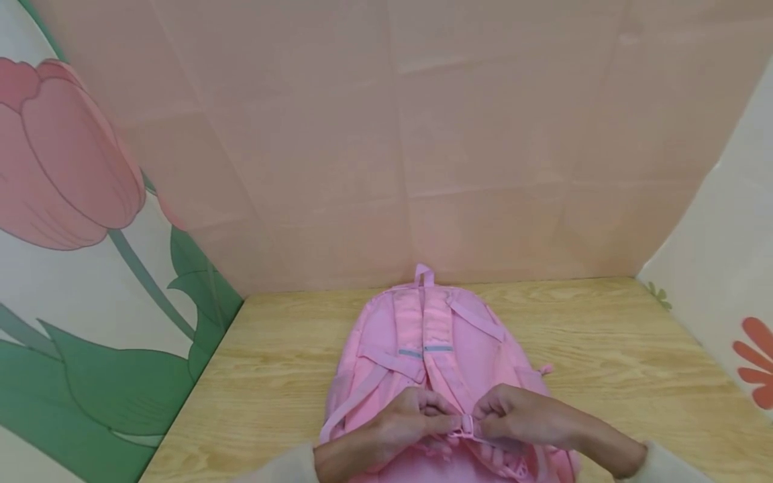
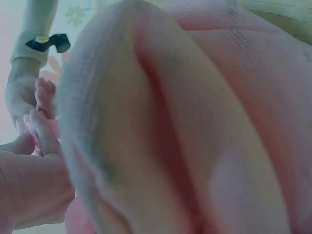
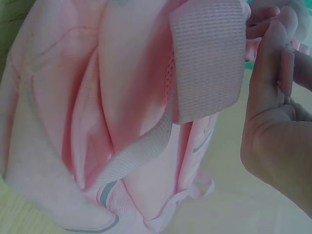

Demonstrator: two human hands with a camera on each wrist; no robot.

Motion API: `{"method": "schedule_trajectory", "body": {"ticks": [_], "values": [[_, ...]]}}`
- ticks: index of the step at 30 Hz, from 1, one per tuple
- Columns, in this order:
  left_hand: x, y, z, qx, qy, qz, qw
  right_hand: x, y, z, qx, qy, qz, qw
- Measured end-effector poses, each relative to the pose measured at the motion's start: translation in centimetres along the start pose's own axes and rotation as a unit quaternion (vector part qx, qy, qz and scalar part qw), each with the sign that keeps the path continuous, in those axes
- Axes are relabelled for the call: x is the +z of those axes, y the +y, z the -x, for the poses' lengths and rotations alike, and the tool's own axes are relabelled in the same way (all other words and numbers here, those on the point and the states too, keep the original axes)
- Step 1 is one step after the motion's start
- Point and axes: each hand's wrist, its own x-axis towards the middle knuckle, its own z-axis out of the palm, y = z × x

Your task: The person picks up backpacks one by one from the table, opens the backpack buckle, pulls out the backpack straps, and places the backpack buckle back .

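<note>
Your left hand (image 1: 401, 421) and right hand (image 1: 518, 417) both pinch the small pink plastic strap buckle (image 1: 467, 425) on the soft, floppy pink fabric backpack (image 1: 386, 362); looks light, so keep gripping the webbing right there.

1. Backpack (image 1: 423, 349) lies flat on worktop (image 1: 604, 349), straps up, top loop toward back wall (image 1: 398, 134).
2. Left hand (image 1: 398, 422) and right hand (image 1: 519, 416) meet on buckle (image 1: 466, 425) at backpack's near end.
3. Side panels stand left and right of worktop.
</note>
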Motion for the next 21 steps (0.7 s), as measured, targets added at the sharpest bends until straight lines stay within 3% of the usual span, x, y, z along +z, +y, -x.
{"method": "schedule_trajectory", "body": {"ticks": [7,21], "values": [[-0.12,0.24,0.18,-0.002,0.009,0.014,0.9999,0.04,0.2,-0.04,0.008,-0.019,-0.036,0.999],[-0.05,0.47,0.13,-0.008,0.012,0.023,0.9996,-0.08,0.06,0.0,-0.006,-0.024,-0.018,1.0]]}}
